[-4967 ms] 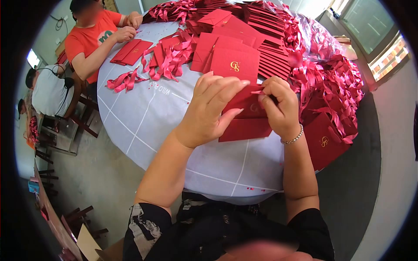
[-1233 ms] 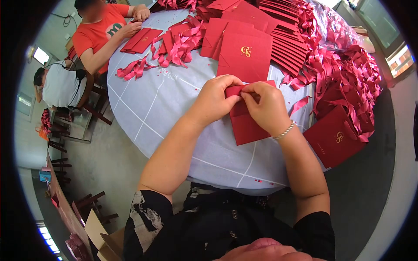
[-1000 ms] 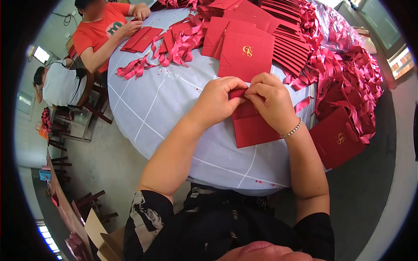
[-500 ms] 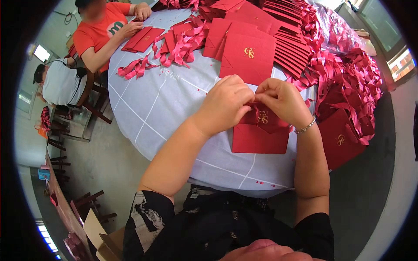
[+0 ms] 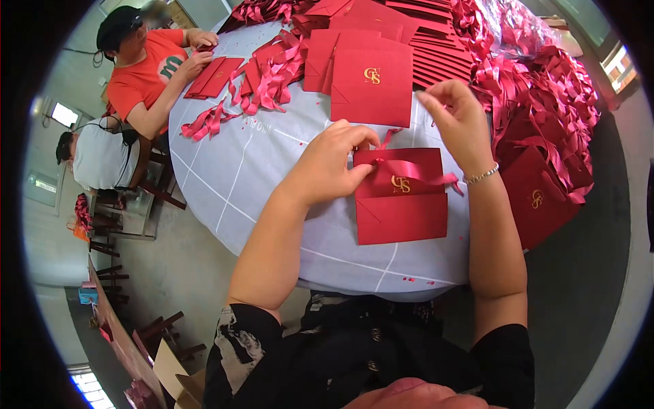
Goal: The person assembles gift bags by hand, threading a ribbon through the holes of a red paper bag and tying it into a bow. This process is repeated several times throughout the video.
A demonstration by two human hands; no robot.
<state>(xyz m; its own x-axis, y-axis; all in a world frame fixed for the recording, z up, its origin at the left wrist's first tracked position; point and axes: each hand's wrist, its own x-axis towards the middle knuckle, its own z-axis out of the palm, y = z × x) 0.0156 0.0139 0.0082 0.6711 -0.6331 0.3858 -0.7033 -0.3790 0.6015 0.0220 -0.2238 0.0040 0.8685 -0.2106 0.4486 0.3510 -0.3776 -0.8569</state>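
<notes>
On the surface (image 5: 218, 160), a bag (image 5: 409, 223) is lying right of the frame's centre, a ribbon (image 5: 410, 170) is stretching across it, more bags (image 5: 371, 95) are lying behind it, and a ribbon heap (image 5: 552, 102) is sitting at upper right

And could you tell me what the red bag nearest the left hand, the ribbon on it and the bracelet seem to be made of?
Red bag: looks like stiff paper or card, matte, from its crisp folds.
Ribbon: probably satiny fabric, since it bends softly and has a sheen.
Bracelet: likely silvery metal, given its shine, but too small to confirm.
</notes>
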